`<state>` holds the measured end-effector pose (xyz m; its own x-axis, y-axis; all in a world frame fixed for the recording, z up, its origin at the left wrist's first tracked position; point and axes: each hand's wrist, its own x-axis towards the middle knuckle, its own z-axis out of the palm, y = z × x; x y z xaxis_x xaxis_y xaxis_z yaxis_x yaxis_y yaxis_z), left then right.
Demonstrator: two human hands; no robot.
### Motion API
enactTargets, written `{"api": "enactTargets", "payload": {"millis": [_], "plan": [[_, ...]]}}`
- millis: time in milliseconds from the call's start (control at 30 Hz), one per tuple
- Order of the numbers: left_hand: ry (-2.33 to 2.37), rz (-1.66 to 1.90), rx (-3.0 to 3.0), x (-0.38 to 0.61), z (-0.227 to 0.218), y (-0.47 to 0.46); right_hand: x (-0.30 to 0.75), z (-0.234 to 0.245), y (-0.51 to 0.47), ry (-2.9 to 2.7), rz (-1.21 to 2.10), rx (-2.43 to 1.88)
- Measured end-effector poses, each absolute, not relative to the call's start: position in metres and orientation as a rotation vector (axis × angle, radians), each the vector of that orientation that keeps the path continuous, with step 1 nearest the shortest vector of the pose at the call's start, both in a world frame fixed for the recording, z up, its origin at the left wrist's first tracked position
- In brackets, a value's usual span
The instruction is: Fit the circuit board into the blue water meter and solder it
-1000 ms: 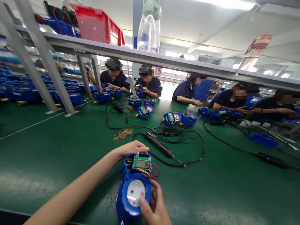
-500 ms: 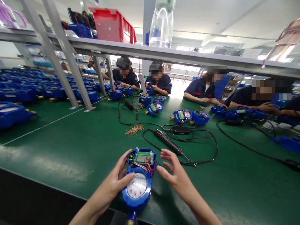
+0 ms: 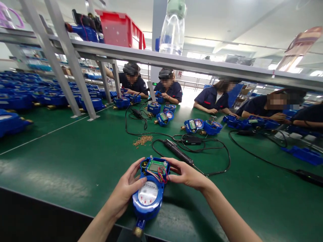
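At six o'clock in the view, a glossy blue plastic meter (image 3: 146, 211) is held above or on the smooth green worktop (image 3: 75, 158); contact is unclear. Both hands grasp it: the left hand (image 3: 123, 191) curves round its nine o'clock flank, thumb near the round white dial (image 3: 148, 194); the right hand (image 3: 186, 174) pinches its squarish upper end at two o'clock, beside thin coloured wires (image 3: 159, 175). Beyond, small coppery screws (image 3: 143, 140) form a loose heap at the meter's twelve, a slender black tool (image 3: 178, 151) at one.
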<state>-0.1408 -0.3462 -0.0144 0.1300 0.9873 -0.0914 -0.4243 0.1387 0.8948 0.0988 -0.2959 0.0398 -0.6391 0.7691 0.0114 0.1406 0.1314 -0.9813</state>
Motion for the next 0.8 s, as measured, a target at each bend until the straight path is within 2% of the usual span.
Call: {"api": "enactTargets", "payload": {"millis": [233,500,667,800], "plan": [[0.869,1.245,0.871,-0.140,-0.015,-0.350,0.075,0.031,-0.295,-1.934,1.166,-1.027],[0.908,1.226,0.970,-0.141,-0.015,-0.340,0.087,0.052,-0.296,-1.978,0.655,-0.806],[1.101,1.278,1.059,-0.155,0.010,-0.339,0.085,0.045,-0.305,-1.982,0.068,-0.612],[1.088,1.366,1.095,-0.141,0.041,-0.335,0.080,0.041,-0.308,-1.956,-0.112,-0.515]]}}
